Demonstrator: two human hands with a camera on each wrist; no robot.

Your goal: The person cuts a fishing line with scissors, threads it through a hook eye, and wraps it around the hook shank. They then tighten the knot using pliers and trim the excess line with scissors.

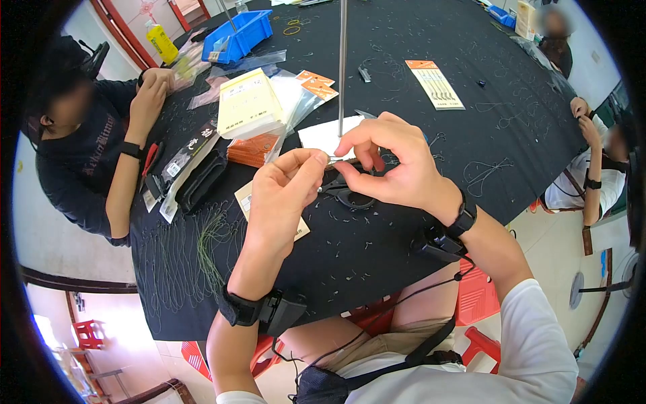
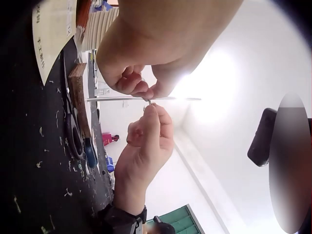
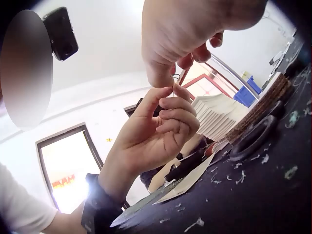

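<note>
Above the black table the two hands meet at a small thin metal piece, seemingly a hook (image 1: 332,160). The left hand (image 1: 286,192) pinches it between thumb and forefinger, the other fingers curled. Thumb and forefinger of the right hand (image 1: 404,165) stand close around its other end; in the left wrist view the right hand (image 2: 151,134) has its fingertips together on the piece. A thin line appears by the fingertips in the right wrist view, where the left hand (image 3: 158,126) is below. Beneath the hands lie black scissors (image 1: 350,195) and a white-topped block (image 1: 319,137).
A metal rod (image 1: 343,67) rises just beyond the fingers. Stacked cards (image 1: 249,104), a blue bin (image 1: 239,37) and black packets (image 1: 202,178) lie left. Green line bundles (image 1: 208,249) spread at front left; a hook card (image 1: 435,85) lies right. Other people sit around the table.
</note>
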